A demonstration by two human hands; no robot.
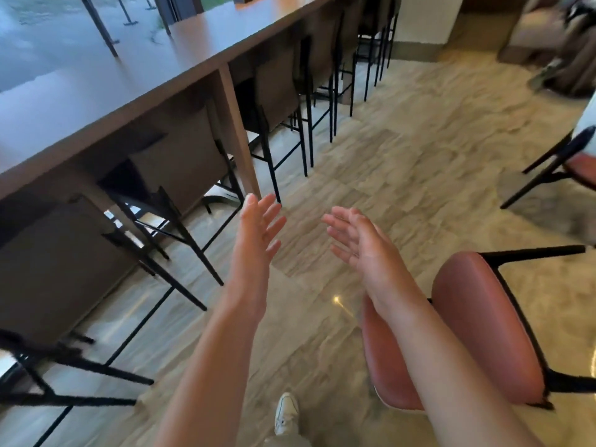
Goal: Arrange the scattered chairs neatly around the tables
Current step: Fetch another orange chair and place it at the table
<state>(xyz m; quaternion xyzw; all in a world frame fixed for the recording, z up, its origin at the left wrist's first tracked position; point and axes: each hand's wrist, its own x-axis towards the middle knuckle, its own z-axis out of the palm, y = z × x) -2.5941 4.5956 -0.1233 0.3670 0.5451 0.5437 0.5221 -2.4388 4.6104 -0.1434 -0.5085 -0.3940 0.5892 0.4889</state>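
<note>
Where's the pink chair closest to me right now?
In the head view, the pink chair stands at lower right on the tiled floor, partly under the right forearm, away from the long table.

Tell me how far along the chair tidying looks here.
Done: the brown stools stand tucked in a row under the long counter. In hand: nothing; the left hand and right hand are both open in the air, touching no chair. Left: the pink chair at the person's right stands out on the floor, and another pink chair shows at the right edge.
</note>
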